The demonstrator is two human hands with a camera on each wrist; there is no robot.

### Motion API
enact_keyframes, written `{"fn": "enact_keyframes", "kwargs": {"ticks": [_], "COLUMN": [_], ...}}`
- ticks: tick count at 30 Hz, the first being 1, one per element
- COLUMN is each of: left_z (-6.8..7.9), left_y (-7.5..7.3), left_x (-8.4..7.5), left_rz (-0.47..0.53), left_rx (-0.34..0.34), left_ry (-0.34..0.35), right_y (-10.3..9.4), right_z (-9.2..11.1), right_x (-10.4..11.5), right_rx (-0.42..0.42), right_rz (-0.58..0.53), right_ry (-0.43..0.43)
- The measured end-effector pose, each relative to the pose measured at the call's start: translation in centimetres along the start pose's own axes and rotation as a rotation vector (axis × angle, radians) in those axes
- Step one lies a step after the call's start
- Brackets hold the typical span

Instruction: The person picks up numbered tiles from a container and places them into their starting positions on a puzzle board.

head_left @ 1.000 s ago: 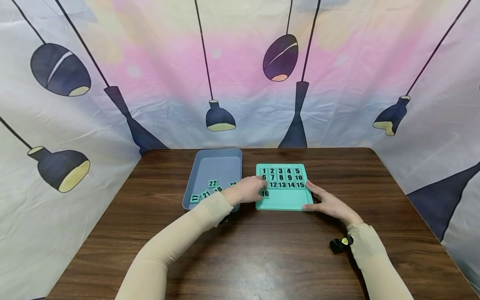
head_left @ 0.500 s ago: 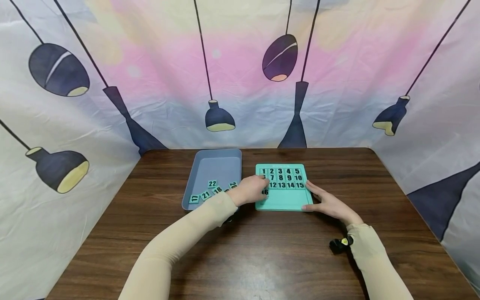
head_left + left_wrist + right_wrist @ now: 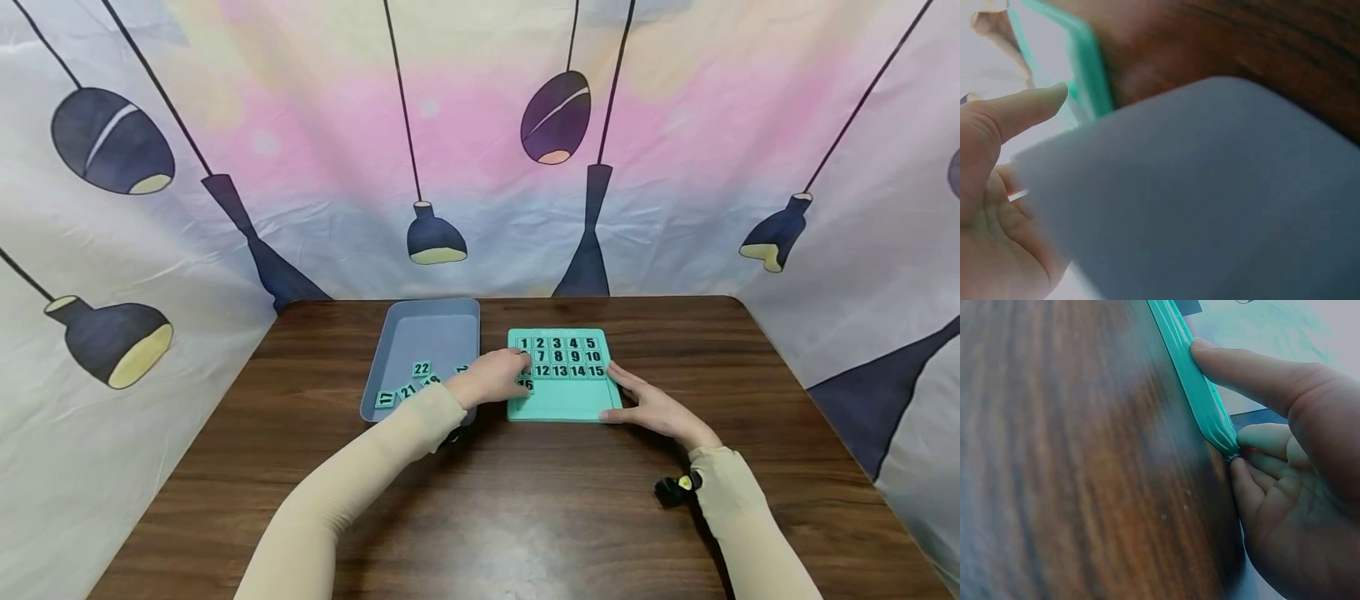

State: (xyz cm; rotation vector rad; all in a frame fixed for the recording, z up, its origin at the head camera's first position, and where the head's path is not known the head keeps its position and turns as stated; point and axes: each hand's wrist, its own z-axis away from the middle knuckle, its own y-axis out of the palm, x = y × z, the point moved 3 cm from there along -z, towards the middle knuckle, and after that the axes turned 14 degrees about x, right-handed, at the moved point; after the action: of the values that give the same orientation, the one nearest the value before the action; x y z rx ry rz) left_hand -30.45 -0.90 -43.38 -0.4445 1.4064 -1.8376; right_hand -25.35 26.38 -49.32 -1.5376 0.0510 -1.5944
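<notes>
A turquoise number board (image 3: pixel 566 402) lies flat on the table, with black-numbered tiles in rows along its upper part. My left hand (image 3: pixel 492 377) reaches over its left edge, fingertips near the start of the second row and thumb by tile 16 (image 3: pixel 528 386). Part of the left column is hidden under that hand. In the left wrist view the thumb (image 3: pixel 1035 109) is straight and meets the board's edge. My right hand (image 3: pixel 660 410) holds the board at its near right corner, thumb and fingers on its edges.
Left of the board, a grey-blue tray (image 3: pixel 431 310) holds several loose tiles, among them 22 (image 3: pixel 422 368), 21 (image 3: pixel 407 391) and 17 (image 3: pixel 385 400). The left forearm crosses its near right corner. A patterned cloth (image 3: pixel 480 167) hangs behind the wooden table (image 3: pixel 510 508).
My left hand moved slightly right over tile 16, then drew back a little to the left. The right hand kept its hold on the board's corner. The whole head view shifted slightly.
</notes>
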Motion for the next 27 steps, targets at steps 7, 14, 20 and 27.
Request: {"fn": "enact_keyframes", "kwargs": {"ticks": [7, 14, 20, 27], "left_z": [2.2, 5.4, 9.0, 12.6], "left_y": [-2.3, -4.9, -6.5, -7.5], "left_x": [1.2, 4.4, 7.9, 10.4], "left_rz": [0.123, 0.184, 0.180, 0.220], "left_rx": [-0.059, -0.138, -0.177, -0.228], "left_ry": [0.054, 0.013, -0.023, -0.091], "right_y": [0.4, 0.5, 0.5, 0.5], "right_z": [-0.1, -0.1, -0.1, 0.0], "right_x": [0.4, 0.5, 0.4, 0.6], "right_rx": [-0.004, -0.010, 0.004, 0.011], "right_rz": [0.015, 0.039, 0.015, 0.037], "right_ry": [-0.012, 0.014, 0.008, 0.013]}}
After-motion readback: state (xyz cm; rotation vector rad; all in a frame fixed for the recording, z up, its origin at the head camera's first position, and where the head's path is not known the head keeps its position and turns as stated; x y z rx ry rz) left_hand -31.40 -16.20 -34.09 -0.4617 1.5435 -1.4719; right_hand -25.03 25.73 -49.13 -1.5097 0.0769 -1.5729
